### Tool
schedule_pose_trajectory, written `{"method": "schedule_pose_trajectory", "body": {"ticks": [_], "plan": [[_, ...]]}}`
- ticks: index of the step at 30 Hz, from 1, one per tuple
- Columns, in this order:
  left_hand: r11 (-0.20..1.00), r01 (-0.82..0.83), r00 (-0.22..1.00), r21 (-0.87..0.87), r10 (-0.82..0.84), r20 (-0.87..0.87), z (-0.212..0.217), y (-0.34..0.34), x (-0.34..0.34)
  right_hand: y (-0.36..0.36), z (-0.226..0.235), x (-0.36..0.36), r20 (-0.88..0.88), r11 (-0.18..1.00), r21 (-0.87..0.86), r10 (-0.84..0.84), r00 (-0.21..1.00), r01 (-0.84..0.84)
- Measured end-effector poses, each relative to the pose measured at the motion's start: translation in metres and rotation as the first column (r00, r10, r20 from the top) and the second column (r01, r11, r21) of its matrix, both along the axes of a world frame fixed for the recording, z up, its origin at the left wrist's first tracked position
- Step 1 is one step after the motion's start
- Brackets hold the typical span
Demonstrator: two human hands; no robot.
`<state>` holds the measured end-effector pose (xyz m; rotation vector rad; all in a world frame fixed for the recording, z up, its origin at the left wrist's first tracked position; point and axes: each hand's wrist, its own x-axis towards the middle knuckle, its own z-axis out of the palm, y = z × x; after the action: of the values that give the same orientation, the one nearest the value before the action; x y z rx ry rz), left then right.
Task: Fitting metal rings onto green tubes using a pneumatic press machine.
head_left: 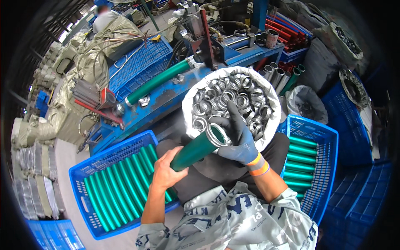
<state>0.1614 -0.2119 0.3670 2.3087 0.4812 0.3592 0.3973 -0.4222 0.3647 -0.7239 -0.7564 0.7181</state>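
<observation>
My bare left hand [168, 168] is wrapped round a green metal tube [195, 151], which tilts up and to the right above my lap. A silver metal ring [216, 134] sits at the tube's upper mouth. Around that ring my right hand [241, 141], in a dark blue-grey glove, closes with thumb and bent fingers, while one finger stretches forward. Just beyond, a white sack [273, 100] stands with its rim rolled down, full of loose silver rings [227, 96]. How firmly the glove grips the ring is partly hidden.
Blue crates of green tubes stand at my left [79, 183] and right [333, 166]. Ahead is a blue metal bench [162, 100] carrying a long green tube [158, 82] between fixtures. Silver and green tubes [280, 77] stand behind the sack. A person [104, 21] is far left.
</observation>
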Motion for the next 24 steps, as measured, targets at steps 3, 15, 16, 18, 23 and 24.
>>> {"method": "schedule_pose_trajectory", "body": {"ticks": [3,15,16,18,23,24], "plan": [[1.000,0.018,1.000,-0.002,-0.018,-0.018,0.005,-0.001,0.000,-0.002,0.000,-0.003,-0.010,1.000,-0.028,-0.013,1.000,0.013],[0.993,-0.011,0.994,0.117,0.024,-0.110,0.009,-0.004,-0.004,-0.010,0.004,0.010,0.209,0.921,-0.342,-0.117,0.971,0.184],[1.000,-0.016,0.997,0.025,0.018,-0.079,0.007,-0.001,-0.006,-0.007,-0.032,0.025,-0.084,0.955,-0.216,-0.224,0.971,0.202],[0.997,-0.064,0.995,-0.046,0.060,-0.083,0.000,0.006,-0.022,-0.009,-0.023,0.047,-0.570,0.985,0.000,-0.142,0.809,0.173],[0.962,-0.167,0.986,-0.216,0.162,-0.039,-0.008,0.007,-0.037,-0.016,-0.017,0.034,-0.865,0.984,0.171,0.124,0.487,0.052],[0.962,-0.167,0.986,-0.217,0.161,-0.042,-0.009,0.007,-0.037,-0.020,-0.031,0.034,-0.813,0.929,0.369,0.316,0.488,0.013]]}}
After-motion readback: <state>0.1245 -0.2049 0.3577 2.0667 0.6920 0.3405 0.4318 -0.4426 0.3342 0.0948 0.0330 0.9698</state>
